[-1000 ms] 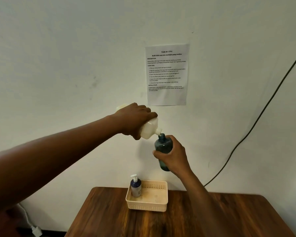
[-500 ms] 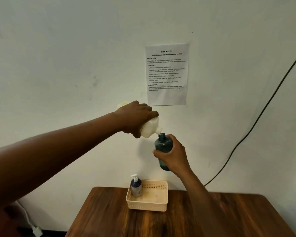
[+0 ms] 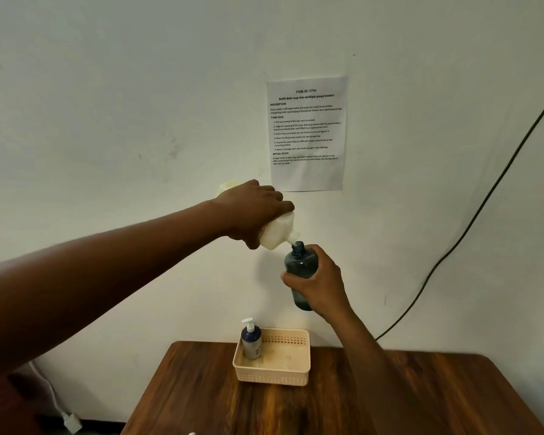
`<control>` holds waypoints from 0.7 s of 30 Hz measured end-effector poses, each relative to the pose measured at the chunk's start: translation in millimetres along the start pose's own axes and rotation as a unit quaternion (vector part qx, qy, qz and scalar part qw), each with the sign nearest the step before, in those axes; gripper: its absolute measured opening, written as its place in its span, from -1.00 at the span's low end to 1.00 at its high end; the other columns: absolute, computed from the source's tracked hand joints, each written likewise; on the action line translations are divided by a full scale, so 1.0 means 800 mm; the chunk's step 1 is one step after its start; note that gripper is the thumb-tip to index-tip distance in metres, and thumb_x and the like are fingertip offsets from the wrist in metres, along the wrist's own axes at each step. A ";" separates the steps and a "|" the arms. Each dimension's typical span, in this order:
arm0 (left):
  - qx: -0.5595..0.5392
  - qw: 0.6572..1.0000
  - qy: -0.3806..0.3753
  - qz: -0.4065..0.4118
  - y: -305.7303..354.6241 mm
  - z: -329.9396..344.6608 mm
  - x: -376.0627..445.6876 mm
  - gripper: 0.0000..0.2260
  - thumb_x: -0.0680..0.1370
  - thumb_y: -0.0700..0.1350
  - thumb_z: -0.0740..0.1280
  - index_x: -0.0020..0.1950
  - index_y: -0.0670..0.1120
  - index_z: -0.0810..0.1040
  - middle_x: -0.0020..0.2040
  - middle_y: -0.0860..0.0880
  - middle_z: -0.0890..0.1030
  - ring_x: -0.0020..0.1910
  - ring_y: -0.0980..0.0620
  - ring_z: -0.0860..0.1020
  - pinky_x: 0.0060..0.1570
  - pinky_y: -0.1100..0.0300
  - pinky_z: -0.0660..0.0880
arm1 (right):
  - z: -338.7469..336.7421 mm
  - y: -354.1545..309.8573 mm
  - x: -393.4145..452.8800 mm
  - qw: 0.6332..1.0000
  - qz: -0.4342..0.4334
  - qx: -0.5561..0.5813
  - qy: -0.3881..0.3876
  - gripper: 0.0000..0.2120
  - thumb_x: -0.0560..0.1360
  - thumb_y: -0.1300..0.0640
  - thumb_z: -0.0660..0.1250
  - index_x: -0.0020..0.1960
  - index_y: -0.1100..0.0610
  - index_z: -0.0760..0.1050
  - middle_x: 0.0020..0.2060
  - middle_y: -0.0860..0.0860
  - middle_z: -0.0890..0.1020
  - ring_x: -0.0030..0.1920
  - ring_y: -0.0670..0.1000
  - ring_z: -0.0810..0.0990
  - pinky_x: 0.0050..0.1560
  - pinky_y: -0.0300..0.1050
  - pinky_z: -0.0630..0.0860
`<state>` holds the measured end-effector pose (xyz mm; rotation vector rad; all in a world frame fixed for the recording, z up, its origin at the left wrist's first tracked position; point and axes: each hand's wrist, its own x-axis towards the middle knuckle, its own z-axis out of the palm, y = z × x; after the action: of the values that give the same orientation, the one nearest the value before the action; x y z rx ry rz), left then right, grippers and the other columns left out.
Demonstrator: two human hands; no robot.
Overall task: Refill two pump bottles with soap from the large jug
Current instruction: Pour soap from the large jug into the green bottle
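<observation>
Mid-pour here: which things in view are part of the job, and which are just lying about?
Job: jug in left hand; open bottle in right hand; pump bottle; basket.
Lying about: wall sheet; cable; plug.

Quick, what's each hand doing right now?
Left hand: fingers curled round the tilted jug, spout at the bottle's mouth.
Right hand: fingers wrapped round the open blue bottle, held upright.

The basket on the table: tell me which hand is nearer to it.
Right. The right hand, gripping the teal bottle, hangs just above the basket. The left hand holds the tilted jug higher up.
</observation>
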<state>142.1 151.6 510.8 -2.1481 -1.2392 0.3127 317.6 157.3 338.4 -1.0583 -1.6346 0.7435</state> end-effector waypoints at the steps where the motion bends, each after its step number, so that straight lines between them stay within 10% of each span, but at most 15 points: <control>1: 0.004 1.000 -0.001 0.001 0.001 0.000 0.000 -0.26 0.32 0.07 0.56 0.44 0.07 0.35 0.11 0.03 0.55 0.13 -0.04 0.53 0.13 0.01 0.48 | 0.000 0.000 0.000 1.000 -0.001 -0.001 0.000 -0.47 0.36 -0.04 0.58 0.18 -0.18 0.34 -0.06 -0.42 0.42 -0.08 -0.24 0.52 -0.20 -0.57 0.32; 21: -0.006 1.000 -0.003 -0.003 -0.001 0.001 -0.002 -0.26 0.32 0.07 0.57 0.44 0.07 0.35 0.13 0.03 0.55 0.14 -0.04 0.53 0.11 0.03 0.45 | 0.006 -0.001 0.002 1.000 0.003 0.010 -0.011 -0.45 0.37 -0.03 0.57 0.23 -0.14 0.36 0.05 -0.17 0.52 -0.05 -0.16 0.54 -0.10 -0.47 0.39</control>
<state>140.2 150.7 510.3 -2.1557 -1.2531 0.3105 313.1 158.7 338.1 -1.0433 -1.6399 0.7760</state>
